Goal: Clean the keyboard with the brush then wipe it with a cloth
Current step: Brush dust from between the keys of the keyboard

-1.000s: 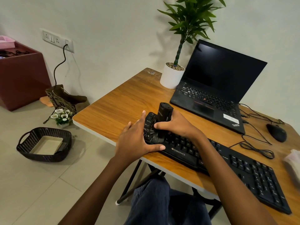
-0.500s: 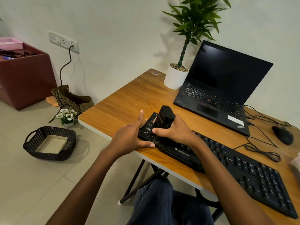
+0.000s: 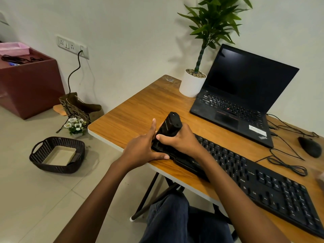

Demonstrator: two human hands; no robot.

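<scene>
A long black keyboard lies slanted along the front edge of the wooden table. My right hand grips a black brush by its thick handle, its lower end down on the keyboard's left end. My left hand rests flat against the keyboard's left edge, fingers straight and thumb laid along the front side. The bristles are hidden behind my hands. A pale cloth shows blurred at the right edge of the frame.
An open black laptop and a white plant pot stand at the table's back. A black mouse with coiled cable lies at the right. On the floor are a dark woven basket, a paper bag and a maroon box.
My right hand has drawn the brush leftward to the keyboard's left end. My left hand has slid off the keys to the keyboard's left edge.
</scene>
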